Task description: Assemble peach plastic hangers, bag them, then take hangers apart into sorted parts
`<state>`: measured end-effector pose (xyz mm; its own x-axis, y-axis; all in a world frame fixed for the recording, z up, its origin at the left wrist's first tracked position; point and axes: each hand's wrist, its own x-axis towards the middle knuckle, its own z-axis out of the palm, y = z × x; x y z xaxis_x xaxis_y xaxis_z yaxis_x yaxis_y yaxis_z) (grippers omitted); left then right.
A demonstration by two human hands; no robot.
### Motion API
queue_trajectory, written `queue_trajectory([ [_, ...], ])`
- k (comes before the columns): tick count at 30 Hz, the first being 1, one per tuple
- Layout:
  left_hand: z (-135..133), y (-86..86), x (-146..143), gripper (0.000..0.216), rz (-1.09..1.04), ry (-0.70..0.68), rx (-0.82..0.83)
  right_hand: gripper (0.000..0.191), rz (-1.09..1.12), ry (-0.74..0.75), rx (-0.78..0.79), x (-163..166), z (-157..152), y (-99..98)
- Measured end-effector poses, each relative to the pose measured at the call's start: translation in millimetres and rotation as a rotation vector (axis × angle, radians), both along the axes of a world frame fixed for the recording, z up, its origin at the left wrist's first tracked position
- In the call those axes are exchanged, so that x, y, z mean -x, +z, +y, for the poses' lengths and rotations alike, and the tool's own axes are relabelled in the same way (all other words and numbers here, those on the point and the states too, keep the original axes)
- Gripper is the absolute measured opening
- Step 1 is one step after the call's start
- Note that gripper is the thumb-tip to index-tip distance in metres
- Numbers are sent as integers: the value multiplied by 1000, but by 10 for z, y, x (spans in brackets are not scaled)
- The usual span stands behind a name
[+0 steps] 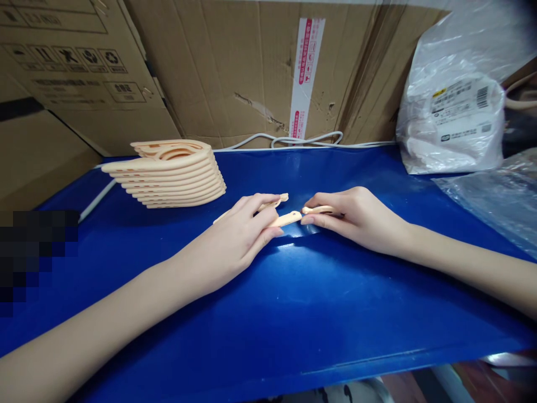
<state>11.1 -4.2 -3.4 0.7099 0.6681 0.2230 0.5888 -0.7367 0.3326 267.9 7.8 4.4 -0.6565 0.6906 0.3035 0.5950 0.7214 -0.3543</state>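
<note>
My left hand [247,229] is closed around a flat cream plastic piece [289,219]. The piece has a rounded end with a small hole, and part of it shows above my fingers; the rest is hidden under the hand. In my right hand [350,215], thumb and fingers pinch a smaller, narrow cream plastic piece [319,210] with a knobbed tip. That tip is very close to the holed end; I cannot tell whether they touch. Behind my left hand, to the left, stands a neat stack of matching cream plastic pieces [172,179] with slots and curved openings.
The table has a blue cover [310,313]. Cardboard boxes [235,67] wall off the back and left. A white cable [289,140] runs along the back edge. At the right lie a labelled plastic bag [453,123] and clear plastic film [499,193].
</note>
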Motion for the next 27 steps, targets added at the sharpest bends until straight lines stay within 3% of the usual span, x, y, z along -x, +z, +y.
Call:
queue_trajectory([
  [6,-10,4,3,40,9,3,-4,55,-222,-16,-246,-99,43,16],
  [16,-3,-2,-6,42,29,-11,-23,63,-167,-29,70,-67,89,39],
  [27,-14,10,-13,40,37,-22,-14,54,-159,-68,116,-58,89,33],
])
